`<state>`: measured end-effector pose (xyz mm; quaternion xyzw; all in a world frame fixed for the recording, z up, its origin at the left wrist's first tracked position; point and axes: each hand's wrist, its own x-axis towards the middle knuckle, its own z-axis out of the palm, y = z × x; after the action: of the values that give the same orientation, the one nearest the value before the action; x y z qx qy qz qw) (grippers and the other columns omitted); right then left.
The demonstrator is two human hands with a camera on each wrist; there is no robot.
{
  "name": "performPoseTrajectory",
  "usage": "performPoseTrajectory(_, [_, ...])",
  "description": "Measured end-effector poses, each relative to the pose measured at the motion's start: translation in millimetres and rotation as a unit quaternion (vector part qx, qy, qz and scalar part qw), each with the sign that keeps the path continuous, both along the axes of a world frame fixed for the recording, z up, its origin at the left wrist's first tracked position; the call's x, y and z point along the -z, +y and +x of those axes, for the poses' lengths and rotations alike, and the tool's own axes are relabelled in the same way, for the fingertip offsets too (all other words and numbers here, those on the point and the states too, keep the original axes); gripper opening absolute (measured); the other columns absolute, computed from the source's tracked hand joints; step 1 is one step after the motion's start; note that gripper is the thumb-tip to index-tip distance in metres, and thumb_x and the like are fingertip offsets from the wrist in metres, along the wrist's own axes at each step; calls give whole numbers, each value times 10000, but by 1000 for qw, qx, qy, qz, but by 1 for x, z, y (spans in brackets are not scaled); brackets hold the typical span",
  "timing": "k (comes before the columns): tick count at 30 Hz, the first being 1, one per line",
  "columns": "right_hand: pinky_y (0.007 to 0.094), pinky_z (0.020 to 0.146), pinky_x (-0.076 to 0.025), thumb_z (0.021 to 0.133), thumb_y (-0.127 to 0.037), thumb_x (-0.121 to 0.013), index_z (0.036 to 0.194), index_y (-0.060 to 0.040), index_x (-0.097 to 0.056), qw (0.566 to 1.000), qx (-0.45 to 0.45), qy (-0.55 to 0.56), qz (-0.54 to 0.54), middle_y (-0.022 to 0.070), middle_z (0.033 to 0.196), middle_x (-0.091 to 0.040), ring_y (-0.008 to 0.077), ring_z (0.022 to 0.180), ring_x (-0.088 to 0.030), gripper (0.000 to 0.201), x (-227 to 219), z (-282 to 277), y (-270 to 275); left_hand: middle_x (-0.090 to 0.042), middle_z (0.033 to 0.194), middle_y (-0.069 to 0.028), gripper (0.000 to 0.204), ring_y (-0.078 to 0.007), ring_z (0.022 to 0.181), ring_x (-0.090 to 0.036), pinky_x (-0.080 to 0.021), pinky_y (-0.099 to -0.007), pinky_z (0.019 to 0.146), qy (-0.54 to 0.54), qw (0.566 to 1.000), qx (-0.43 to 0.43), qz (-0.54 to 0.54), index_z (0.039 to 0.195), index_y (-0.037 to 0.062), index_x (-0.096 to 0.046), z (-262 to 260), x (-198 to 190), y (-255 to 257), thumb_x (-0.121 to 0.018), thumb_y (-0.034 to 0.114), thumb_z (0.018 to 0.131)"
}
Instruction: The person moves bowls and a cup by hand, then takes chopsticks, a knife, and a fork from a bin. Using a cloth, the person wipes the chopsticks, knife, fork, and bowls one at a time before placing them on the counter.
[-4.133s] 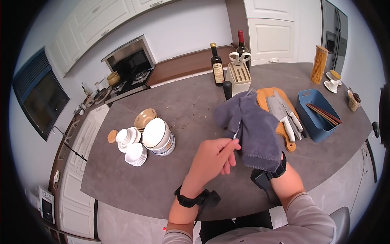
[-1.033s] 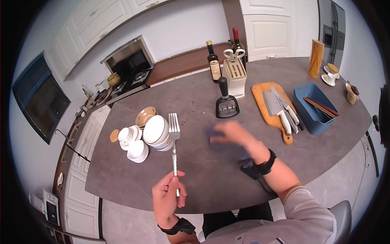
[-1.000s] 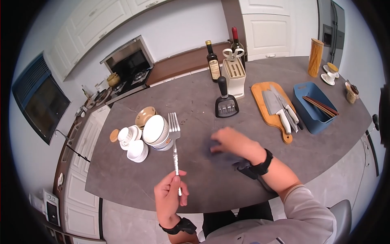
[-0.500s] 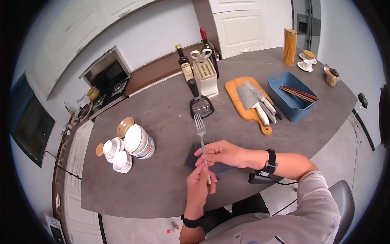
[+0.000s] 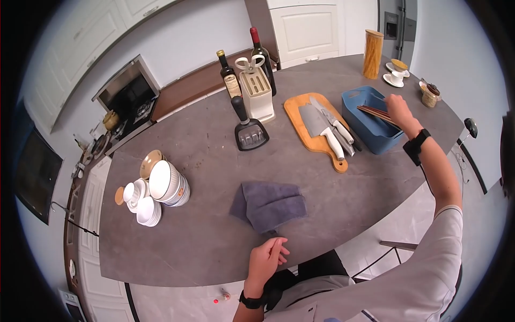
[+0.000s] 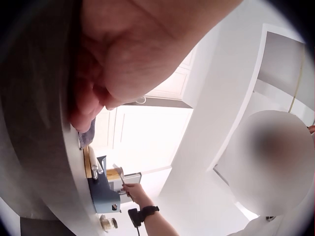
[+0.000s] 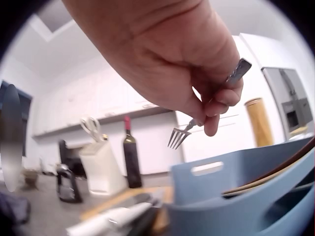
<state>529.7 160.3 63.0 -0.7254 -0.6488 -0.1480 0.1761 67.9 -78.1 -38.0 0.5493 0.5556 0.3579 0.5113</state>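
My right hand (image 5: 401,114) pinches a metal fork (image 7: 181,135) by its handle over the blue bin (image 5: 375,134). In the right wrist view the tines point down, above the bin's near wall. Several chopsticks (image 5: 375,112) lie slanted inside the bin. My left hand (image 5: 266,261) is at the table's front edge, its fingers loosely bent and holding nothing. Just beyond it a grey-purple towel (image 5: 273,206) lies crumpled on the table.
Left of the bin, a cutting board (image 5: 299,115) carries a cleaver (image 5: 314,121) and other knives. A knife block (image 5: 257,96) with scissors, two bottles and a black-handled tool (image 5: 251,134) stand farther back. Stacked white bowls (image 5: 163,182) are at left, a pasta jar (image 5: 372,56) at back right.
The right hand picked up the towel's place beside the left hand, took the fork from it, and moved right over the bin. The towel now lies on the table; the left hand is emptied.
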Motion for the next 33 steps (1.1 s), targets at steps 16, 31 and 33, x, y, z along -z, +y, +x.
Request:
performPoseTrajectory(16, [445, 739, -482, 794, -106, -521, 783, -84, -690, 987, 62, -147, -37, 140, 822, -659, 328, 839, -629, 171, 49, 55, 15, -632, 663, -42, 224, -72, 548, -579, -460, -216, 514, 49, 997, -15, 59, 992, 18, -661, -7, 4, -8, -504, 174, 954])
performPoseTrajectory(31, [417, 829, -464, 773, -384, -691, 1200, 25, -501, 797, -599, -50, -59, 166, 1168, -531, 316, 1055, -526, 621, 33, -313, -141, -655, 731, -84, 321, -128, 529, -611, -468, -263, 489, 216, 925, -290, 115, 943, -37, -625, -245, -115, 72, -535, 270, 918])
performPoseTrajectory(33, [420, 819, -459, 768, -400, -691, 1212, 18, -491, 807, -582, -66, -75, 150, 1166, -517, 305, 1052, -514, 642, 55, -331, -143, -672, 784, -135, 391, -189, 595, -648, -496, -308, 557, 280, 898, -316, 125, 937, -42, -632, -280, -101, 119, -588, 341, 870])
